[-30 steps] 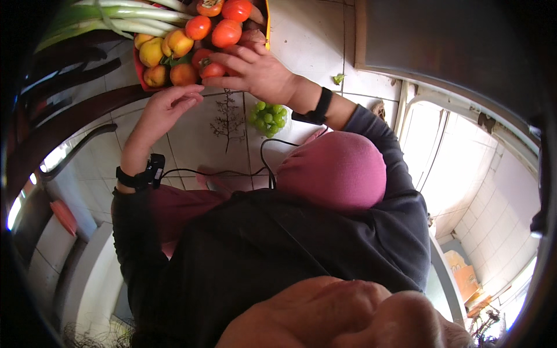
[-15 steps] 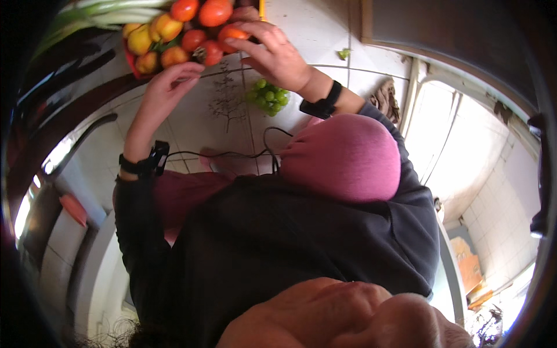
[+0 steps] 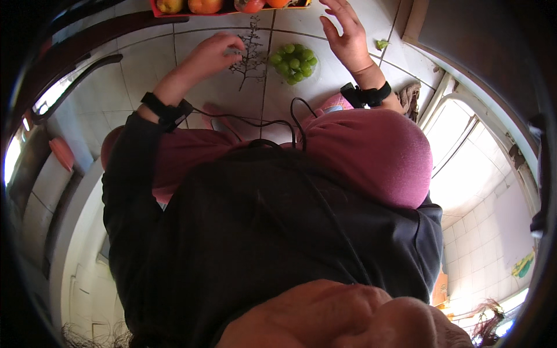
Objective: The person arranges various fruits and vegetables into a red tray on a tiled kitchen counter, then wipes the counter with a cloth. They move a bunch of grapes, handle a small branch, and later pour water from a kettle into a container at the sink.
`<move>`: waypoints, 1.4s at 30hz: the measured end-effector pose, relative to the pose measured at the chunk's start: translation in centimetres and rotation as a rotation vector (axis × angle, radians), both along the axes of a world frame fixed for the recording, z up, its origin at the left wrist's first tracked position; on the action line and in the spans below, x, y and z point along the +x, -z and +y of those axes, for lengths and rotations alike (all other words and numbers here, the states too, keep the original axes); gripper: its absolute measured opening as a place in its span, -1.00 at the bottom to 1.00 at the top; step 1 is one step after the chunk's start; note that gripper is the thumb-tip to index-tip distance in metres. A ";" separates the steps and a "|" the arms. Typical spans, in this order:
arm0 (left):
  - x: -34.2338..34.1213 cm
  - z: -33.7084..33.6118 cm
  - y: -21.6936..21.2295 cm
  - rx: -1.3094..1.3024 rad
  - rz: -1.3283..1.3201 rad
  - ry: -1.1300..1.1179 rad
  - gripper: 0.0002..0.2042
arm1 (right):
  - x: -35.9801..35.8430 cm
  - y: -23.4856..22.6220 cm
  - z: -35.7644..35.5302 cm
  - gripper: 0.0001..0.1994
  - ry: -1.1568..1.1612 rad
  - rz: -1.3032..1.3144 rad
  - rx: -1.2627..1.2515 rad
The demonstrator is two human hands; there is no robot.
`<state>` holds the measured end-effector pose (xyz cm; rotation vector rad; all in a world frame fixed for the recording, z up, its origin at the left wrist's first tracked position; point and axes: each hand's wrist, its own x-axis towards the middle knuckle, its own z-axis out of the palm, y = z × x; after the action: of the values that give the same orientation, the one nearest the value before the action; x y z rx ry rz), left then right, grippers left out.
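My left hand (image 3: 214, 56) hangs beside a bare, dark, branching grape stem (image 3: 250, 53) on the tiled floor. Its fingers are bent, with a gap between thumb and fingertips, and nothing shows in them. On the far right my right hand (image 3: 348, 42) is raised with thumb and fingers apart, holding nothing. Between the hands lies a small heap of green grapes (image 3: 293, 64). A red tray (image 3: 174, 15) with a yellow edge, cut off by the top of the view, holds tomatoes (image 3: 253, 6) and yellow-orange fruit (image 3: 204, 5).
A small green scrap (image 3: 381, 44) lies on the tiles right of my right hand. A crumpled brown cloth (image 3: 409, 98) sits by the white frame at the right. A black cable (image 3: 255, 123) runs from my left wrist strap across my lap. My pink-clad knees (image 3: 371, 153) bound the near side.
Both hands have come away from the tomatoes in the tray. My right hand moved right and my left toward the stem. The view has shifted, so the tray is mostly out of sight.
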<state>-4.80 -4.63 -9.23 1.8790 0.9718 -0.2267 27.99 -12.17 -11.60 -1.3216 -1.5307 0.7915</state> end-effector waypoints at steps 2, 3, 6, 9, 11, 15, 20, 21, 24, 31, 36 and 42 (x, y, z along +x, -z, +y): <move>-1.1 -0.5 2.3 0.350 0.070 -0.023 -0.49 | -0.4 1.2 -0.6 -0.40 0.056 0.161 -0.079; -1.7 -0.9 3.3 0.399 0.084 -0.041 -0.43 | -0.4 1.9 -1.0 -0.42 0.094 0.240 -0.118; -1.6 -1.8 7.1 0.448 0.102 -0.143 -0.27 | 1.5 3.8 -3.0 -0.57 0.258 -0.050 -0.090; -1.8 -3.6 9.5 0.348 0.150 -0.315 -0.23 | 4.4 5.4 -6.1 -0.61 0.425 -0.480 -0.054; -2.0 -3.9 10.5 0.310 0.197 -0.321 -0.23 | 6.7 6.4 -8.2 -0.61 0.462 -0.702 -0.213; -2.4 -3.0 10.4 -0.221 0.156 -0.383 -0.36 | 9.3 9.2 -9.9 -0.61 0.420 -0.801 -0.346; -0.7 -0.9 6.1 -0.412 0.182 -0.453 -0.48 | 10.0 10.9 -8.8 -0.76 0.420 -0.506 -0.399; -0.1 -0.4 4.5 -0.490 0.122 -0.401 -0.54 | 9.7 10.5 -8.6 -0.79 0.424 -0.423 -0.386; 1.8 1.5 -1.4 -0.684 0.087 -0.290 -0.68 | 8.2 7.6 -7.5 -0.85 0.378 -0.091 -0.513; 8.4 0.6 -8.3 -0.813 -0.206 -0.331 -0.76 | 4.7 -2.0 -1.5 -0.84 -0.051 0.257 -0.190; 9.5 1.0 -7.3 -0.966 -0.500 -0.360 -0.72 | 2.7 -4.8 1.7 -0.86 -0.140 0.142 -0.089; 9.1 0.8 -6.9 -0.973 -0.525 -0.422 -0.60 | -0.3 -4.5 2.4 -0.77 -0.249 0.151 0.069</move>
<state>4.28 -3.83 -2.29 0.7557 0.6731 0.0569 27.74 -9.73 -7.13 -1.0089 -1.6041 0.9627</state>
